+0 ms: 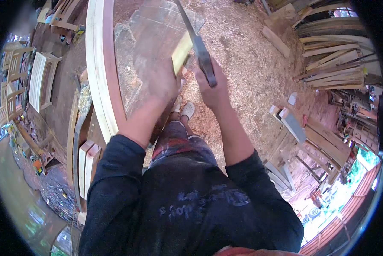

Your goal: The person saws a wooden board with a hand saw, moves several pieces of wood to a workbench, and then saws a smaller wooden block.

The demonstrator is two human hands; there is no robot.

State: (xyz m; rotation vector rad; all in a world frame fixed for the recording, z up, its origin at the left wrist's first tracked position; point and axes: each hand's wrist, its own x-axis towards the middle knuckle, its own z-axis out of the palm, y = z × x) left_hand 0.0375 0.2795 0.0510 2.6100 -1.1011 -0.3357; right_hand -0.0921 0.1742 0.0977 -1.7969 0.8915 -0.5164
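A short pale wood piece (181, 52) is gripped by my left hand (162, 80), which is smeared by motion. My right hand (213, 84) is wrapped round the dark handle of a long narrow tool (198, 46), which looks like a saw or blade. The tool runs up and slightly left from the hand, and its upper part crosses beside the wood piece. Its far end leaves the view at the top. Left of my left hand stand long curved pale boards (101, 55) side by side, one edge reddish.
A dusty flat slab (134, 32) lies ahead, over a floor of wood shavings (238, 55). Stacked planks (334, 55) are at the upper right, and more boards (326, 138) lie at the right. A slatted bench (41, 81) stands at the left. My shoes (188, 110) show below my hands.
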